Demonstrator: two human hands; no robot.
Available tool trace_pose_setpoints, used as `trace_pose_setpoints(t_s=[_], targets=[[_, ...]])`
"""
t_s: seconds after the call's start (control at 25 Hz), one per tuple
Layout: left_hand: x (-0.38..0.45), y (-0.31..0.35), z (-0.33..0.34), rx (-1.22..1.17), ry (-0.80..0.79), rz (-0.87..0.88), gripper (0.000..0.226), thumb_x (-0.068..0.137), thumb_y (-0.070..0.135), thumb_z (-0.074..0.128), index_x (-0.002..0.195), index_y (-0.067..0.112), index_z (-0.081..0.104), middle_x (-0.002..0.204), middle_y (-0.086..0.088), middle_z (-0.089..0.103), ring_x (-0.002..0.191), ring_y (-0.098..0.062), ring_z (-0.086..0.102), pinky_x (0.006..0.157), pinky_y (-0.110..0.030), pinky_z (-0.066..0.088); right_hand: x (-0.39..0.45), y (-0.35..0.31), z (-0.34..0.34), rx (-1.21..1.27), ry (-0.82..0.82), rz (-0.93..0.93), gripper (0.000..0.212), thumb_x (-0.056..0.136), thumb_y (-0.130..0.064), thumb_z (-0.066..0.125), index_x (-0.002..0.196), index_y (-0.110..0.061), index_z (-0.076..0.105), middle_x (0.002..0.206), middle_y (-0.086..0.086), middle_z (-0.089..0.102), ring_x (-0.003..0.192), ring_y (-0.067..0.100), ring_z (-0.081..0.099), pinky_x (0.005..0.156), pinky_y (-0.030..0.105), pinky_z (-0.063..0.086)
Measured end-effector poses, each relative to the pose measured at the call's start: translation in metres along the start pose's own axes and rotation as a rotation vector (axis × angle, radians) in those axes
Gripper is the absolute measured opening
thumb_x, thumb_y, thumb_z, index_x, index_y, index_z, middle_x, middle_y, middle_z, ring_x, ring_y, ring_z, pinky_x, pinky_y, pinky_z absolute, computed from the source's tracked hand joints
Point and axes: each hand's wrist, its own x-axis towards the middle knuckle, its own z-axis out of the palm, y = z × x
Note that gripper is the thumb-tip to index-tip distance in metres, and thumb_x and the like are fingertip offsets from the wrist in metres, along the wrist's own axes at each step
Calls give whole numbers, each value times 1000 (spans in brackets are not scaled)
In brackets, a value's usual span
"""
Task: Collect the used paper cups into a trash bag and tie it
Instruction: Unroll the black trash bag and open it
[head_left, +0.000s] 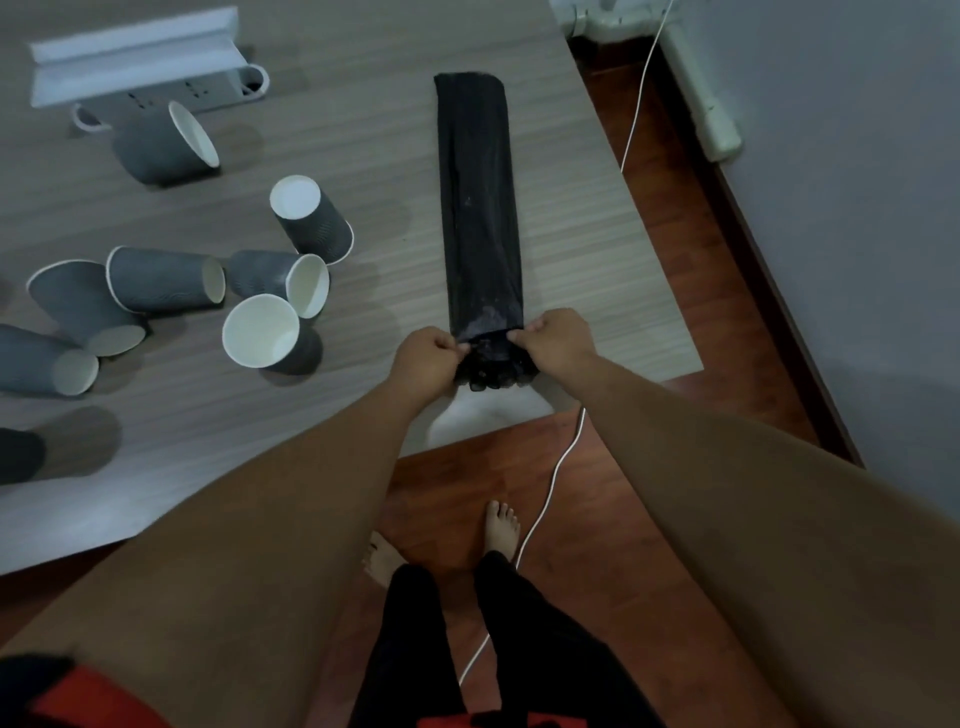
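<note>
1. The table (363, 130) filled the upper left and middle of the frame, its near corner at centre right.
2. The floor (675, 322) ran along the right and bottom, with a white cable (550, 478) lying across it.
3. The bag (480, 208), black and folded into a long narrow strip, lay flat on the table at upper centre, its near end at the table's edge.
4. A white power strip (135, 62) sat at upper left; any writing on it was too small to read.
5. The cups (166, 280), grey outside and white inside, lay scattered at left: most on their sides, one (265, 335) upright and looking empty. Two at the left edge were cut off, and one dark shape there was hard to make out. None was in the bag.
6. The left hand (426, 358) had its fingers curled, pinching the bag's near end from the left.
7. The right hand (558, 340) pinched the same end from the right, fingers curled likewise.
</note>
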Motion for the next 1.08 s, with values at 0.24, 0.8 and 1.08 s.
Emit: trace_pose_setpoints(t_s=[0.24,0.8,1.08], targets=[[-7,53,-28,-565,-13,-120,15,99,-5,46,108,6,49,86,-16,63,48,-11,63,54,-29,60,2,-38,-25,439,-26,3,16,78,-18,79,77,-14,63,84,12,69,79,29,68,79,43,59],[-37,98,-105,32,-207,120,22,82,14,79,100,4,74,64,4,65,56,-3,58,54,-20,53,-24,-85,-119,591,-296,-157,45,76,-47,76,101,-11,74,105,15,72,95,27,71,85,37,59],[-40,120,-83,-700,4,-178,25,101,0,41,86,5,60,86,-12,61,72,-21,59,72,-37,55,-29,-80,-130,-74,-312,-205,30,71,-29,86,86,-4,78,73,16,70,63,24,62,62,30,50]])
